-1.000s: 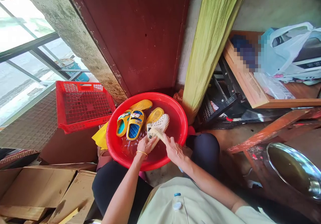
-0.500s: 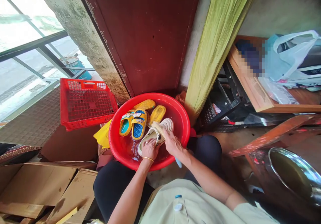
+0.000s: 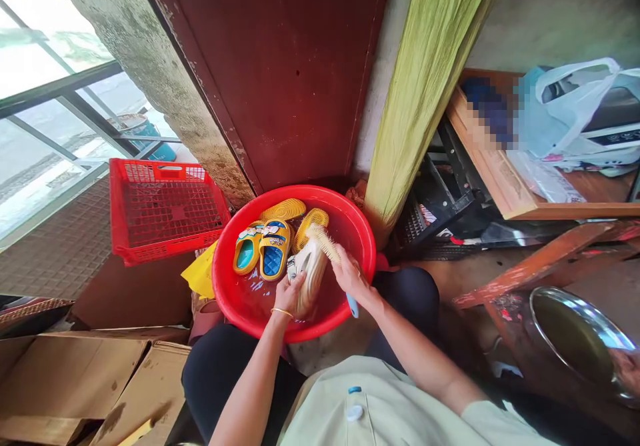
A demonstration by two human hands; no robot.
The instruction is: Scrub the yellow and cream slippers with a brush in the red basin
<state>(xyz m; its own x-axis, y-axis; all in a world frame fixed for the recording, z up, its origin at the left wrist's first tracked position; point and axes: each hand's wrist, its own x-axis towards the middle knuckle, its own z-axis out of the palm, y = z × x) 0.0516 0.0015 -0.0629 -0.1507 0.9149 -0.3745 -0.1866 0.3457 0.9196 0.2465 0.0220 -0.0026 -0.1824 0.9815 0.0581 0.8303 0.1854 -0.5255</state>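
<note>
My left hand [image 3: 290, 292] grips a cream clog [image 3: 311, 274], which is tipped on its side over the water in a red basin [image 3: 219, 286]. My right hand [image 3: 350, 274] is closed round a scrub brush [image 3: 326, 245] with pale bristles and a blue handle end. The brush head is at the clog's upper right side; whether the bristles touch it I cannot tell. Left of the clog float a yellow slipper with a blue insole [image 3: 274, 249] and a yellow slipper with a teal insole [image 3: 247, 251]. Behind them, yellow soles [image 3: 284, 209] face upward.
A red plastic crate [image 3: 170, 209] stands left of the basin, above flattened cardboard [image 3: 90, 366]. A green curtain [image 3: 420, 93] hangs at the right. At far right, another person's hand [image 3: 627, 369] is by a metal bowl [image 3: 537, 316].
The clog has turned from upright onto its side, and my left hand has shifted from inside it to its edge. The brush has moved to its side. A hand has appeared at far right.
</note>
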